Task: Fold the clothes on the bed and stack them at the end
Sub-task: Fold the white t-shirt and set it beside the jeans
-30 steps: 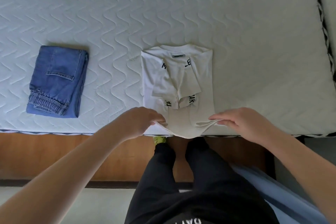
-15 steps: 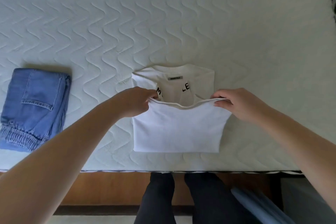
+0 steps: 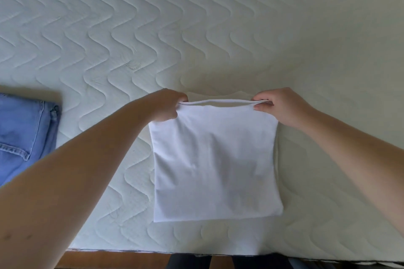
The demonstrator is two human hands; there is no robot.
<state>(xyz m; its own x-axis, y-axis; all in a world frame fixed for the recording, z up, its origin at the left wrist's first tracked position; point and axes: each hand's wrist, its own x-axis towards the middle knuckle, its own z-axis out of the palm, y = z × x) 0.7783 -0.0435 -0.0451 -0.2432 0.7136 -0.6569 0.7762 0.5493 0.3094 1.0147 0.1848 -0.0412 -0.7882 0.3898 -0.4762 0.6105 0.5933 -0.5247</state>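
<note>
There is one view, from a wide-angle camera worn on the person's head, looking forward and steeply down onto the bed (image 3: 218, 28). It sits close: the quilted mattress fills nearly the whole frame, and both forearms enter from the bottom corners and reach away from the lens, the left hand (image 3: 166, 105) and right hand (image 3: 282, 105) meeting near the middle. The white shirt (image 3: 215, 164) lies almost centred, just below the hands. The near edge of the bed runs along the bottom, with a strip of wooden floor (image 3: 113, 261) under it. The folded jeans (image 3: 24, 135) are cut by the left border. Straight lines bow toward the edges.
</note>
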